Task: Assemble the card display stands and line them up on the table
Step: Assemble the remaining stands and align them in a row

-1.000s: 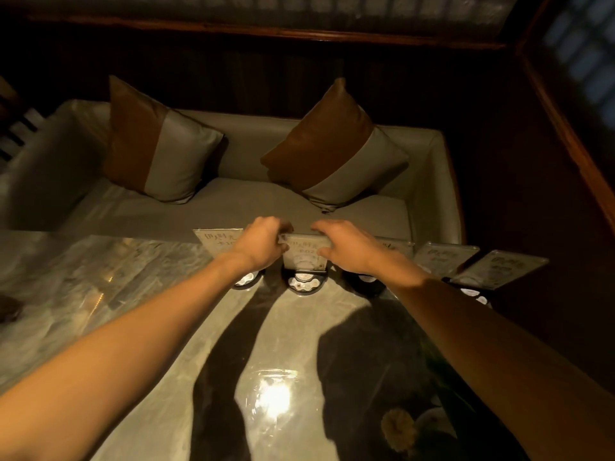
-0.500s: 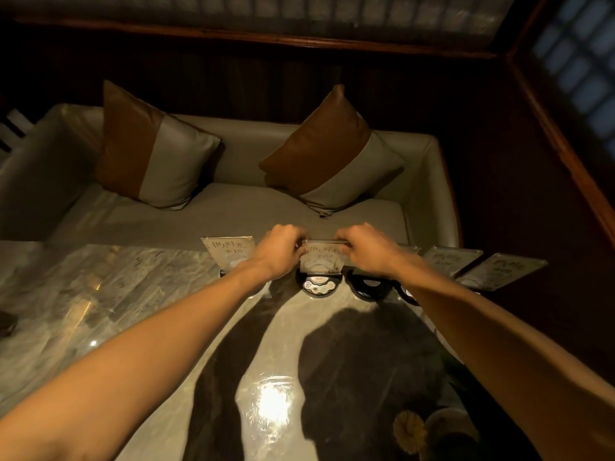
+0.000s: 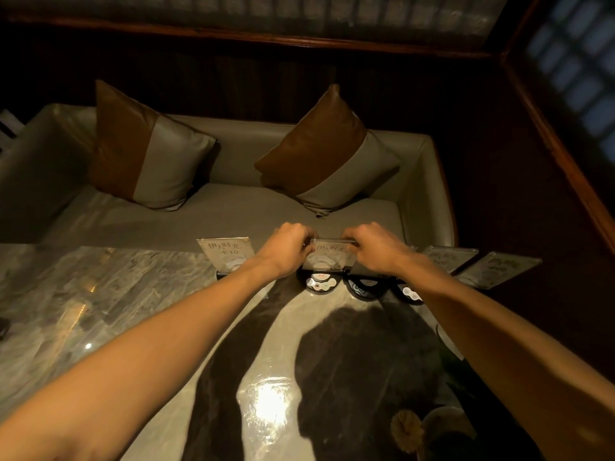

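Both arms outstretched toward 12 o'clock, left hand point(image 3: 287, 250) and right hand point(image 3: 376, 249) pinching the top corners of a clear card stand point(image 3: 327, 257) at the desk point(image 3: 109, 294) far edge. Another upright at 9 o'clock point(image 3: 226, 254), two tilted at 3 o'clock point(image 3: 449, 257), a dark round base point(image 3: 364, 287) beside. Print dim, barely legible.

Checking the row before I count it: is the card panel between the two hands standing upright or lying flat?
Upright. The card panel stands on edge above its round base, left hand and right hand pinching its top corners.
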Demonstrator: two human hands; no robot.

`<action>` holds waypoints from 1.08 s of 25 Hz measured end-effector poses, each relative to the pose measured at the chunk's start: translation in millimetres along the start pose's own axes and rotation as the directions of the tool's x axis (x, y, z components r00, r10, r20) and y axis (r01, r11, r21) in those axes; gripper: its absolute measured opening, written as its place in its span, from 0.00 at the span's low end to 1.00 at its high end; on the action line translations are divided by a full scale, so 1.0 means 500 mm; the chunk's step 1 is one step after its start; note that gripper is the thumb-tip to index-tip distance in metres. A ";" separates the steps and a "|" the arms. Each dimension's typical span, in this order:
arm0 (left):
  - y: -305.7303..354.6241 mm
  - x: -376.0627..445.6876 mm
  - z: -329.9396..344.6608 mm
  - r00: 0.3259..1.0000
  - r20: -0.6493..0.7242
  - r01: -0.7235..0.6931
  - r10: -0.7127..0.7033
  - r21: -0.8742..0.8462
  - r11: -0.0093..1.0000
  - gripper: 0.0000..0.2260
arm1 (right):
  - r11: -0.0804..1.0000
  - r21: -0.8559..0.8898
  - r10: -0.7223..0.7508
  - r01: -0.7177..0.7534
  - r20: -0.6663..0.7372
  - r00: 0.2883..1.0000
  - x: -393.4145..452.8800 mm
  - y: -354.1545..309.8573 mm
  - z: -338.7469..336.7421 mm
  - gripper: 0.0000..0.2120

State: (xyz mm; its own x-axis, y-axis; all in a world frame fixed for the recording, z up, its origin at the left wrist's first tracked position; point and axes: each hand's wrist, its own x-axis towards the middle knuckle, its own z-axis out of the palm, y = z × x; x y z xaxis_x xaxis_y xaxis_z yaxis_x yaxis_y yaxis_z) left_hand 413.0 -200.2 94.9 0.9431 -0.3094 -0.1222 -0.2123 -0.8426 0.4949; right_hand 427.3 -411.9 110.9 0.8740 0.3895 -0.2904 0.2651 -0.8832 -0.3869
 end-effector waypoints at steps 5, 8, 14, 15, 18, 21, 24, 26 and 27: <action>-0.003 0.004 -0.001 1.000 -0.001 0.001 -0.001 0.017 1.000 0.04 | 0.999 -0.040 -0.010 0.010 -0.006 1.000 -0.001 -0.001 -0.002 0.11; -0.011 0.003 0.000 1.000 -0.010 0.014 -0.015 -0.007 1.000 0.06 | 0.998 -0.053 -0.019 0.019 -0.003 1.000 0.003 -0.006 -0.002 0.10; -0.015 0.008 0.002 0.999 -0.009 0.036 -0.036 -0.022 0.999 0.04 | 1.000 0.015 -0.002 0.002 0.007 1.000 0.010 -0.004 0.006 0.10; -0.017 0.009 0.001 0.999 -0.007 0.036 -0.037 -0.026 0.999 0.04 | 1.000 0.022 0.001 -0.001 0.007 1.000 0.012 -0.004 0.006 0.09; -0.022 0.001 -0.007 0.999 0.011 0.031 -0.031 -0.046 0.998 0.10 | 1.000 0.023 0.005 -0.006 0.038 0.999 0.016 -0.007 0.003 0.08; -0.034 -0.010 -0.036 0.999 0.022 0.031 -0.030 -0.035 0.999 0.19 | 1.000 -0.022 0.024 -0.022 0.081 0.996 0.017 -0.012 -0.003 0.06; -0.069 -0.022 -0.092 0.998 0.035 0.047 -0.047 0.013 0.999 0.20 | 0.996 -0.066 0.059 -0.052 0.110 0.992 0.017 -0.028 -0.010 0.09; -0.103 -0.037 -0.130 0.993 0.076 0.086 -0.089 0.051 0.995 0.23 | 0.996 -0.064 0.077 -0.068 0.140 0.987 0.021 -0.048 -0.019 0.16; -0.121 -0.048 -0.145 0.988 0.100 0.112 -0.118 0.066 0.991 0.24 | 0.995 -0.082 0.075 -0.064 0.140 0.987 0.023 -0.063 -0.022 0.19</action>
State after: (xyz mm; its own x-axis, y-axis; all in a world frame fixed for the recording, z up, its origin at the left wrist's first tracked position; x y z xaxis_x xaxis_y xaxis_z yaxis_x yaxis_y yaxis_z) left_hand 421.9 -109.9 130.0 0.9312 -0.2499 -0.2652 -0.1217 -0.8993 0.4201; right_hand 433.5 -382.6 129.4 0.8259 0.3545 -0.4384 0.2406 -0.9249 -0.2945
